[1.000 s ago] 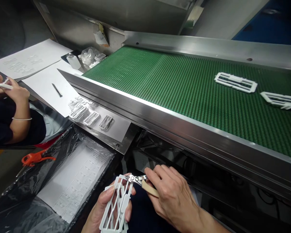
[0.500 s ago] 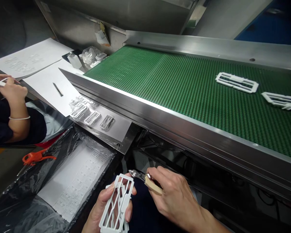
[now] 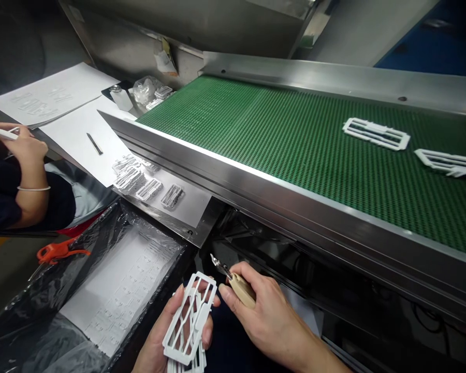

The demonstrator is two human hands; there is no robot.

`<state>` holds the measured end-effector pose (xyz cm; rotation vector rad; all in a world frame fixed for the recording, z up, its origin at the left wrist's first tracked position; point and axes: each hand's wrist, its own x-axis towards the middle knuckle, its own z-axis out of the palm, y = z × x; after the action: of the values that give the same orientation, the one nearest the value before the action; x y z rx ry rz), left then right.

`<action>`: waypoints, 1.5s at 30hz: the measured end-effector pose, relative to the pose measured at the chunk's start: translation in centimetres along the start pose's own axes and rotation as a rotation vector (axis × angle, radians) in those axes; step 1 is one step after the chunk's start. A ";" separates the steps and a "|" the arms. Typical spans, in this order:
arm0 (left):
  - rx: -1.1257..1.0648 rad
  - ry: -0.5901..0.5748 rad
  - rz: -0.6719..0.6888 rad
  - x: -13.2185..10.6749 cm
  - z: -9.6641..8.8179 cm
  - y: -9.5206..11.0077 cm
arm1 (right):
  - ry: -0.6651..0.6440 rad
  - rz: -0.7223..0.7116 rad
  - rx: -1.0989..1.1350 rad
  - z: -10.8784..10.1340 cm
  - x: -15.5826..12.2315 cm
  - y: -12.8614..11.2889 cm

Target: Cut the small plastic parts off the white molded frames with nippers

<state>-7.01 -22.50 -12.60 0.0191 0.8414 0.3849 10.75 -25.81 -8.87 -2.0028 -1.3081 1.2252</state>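
Note:
My left hand [image 3: 161,329] is closed around a small stack of white plastic frames [image 3: 181,346] with slanted inner bars, near the bottom middle of the head view. Just to the right, my right hand [image 3: 270,316] grips a pair of nippers [image 3: 241,291] with cream handles. Their metal jaws point up and left, apart from the frames. Two similar white frames lie on the green conveyor belt [image 3: 256,129]: one whole frame [image 3: 376,133] and another frame [image 3: 450,161] cut off by the right edge of the view.
Several stacks of white frames [image 3: 128,178] sit on the side table beside a dark blade-like strip [image 3: 95,143]. Below is a plastic-lined bin [image 3: 112,274] with an orange-handled tool [image 3: 56,251] at its rim. A co-worker's hands [image 3: 25,142] hold a white piece at left.
My right hand has turned the nippers, so the jaws now point more upward and clear of the frames. The frames in my left hand have shifted slightly. The belt's frames sit slightly further left.

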 end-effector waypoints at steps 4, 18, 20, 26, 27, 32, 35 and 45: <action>0.017 -0.026 -0.002 0.2 -0.3 -0.2 | -0.024 0.022 0.110 0.5 0.3 -0.4; 0.479 0.092 0.414 1.0 0.7 -0.4 | -0.044 0.024 0.478 2.7 1.0 -1.5; 0.539 0.108 0.408 0.9 0.8 -0.1 | -0.056 0.021 0.466 2.4 1.2 -1.5; 0.642 0.129 0.264 0.3 0.3 1.5 | -0.155 -0.002 0.453 1.7 1.3 -1.1; 0.645 0.111 0.257 0.3 0.2 1.8 | -0.171 -0.008 0.463 1.6 1.3 -1.2; 0.684 0.104 0.268 0.2 -0.3 2.1 | -0.228 -0.003 0.577 1.1 1.1 -1.3; 0.734 0.235 0.365 0.2 -0.4 2.0 | -0.197 0.050 0.401 0.7 0.1 -0.4; 0.841 0.367 0.458 -0.1 0.0 2.1 | -0.173 0.107 -0.055 1.5 -2.6 1.4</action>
<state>-7.78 -20.57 -12.16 0.9591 1.3178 0.4434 9.78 -28.92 -9.55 -2.0678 -1.3427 1.4544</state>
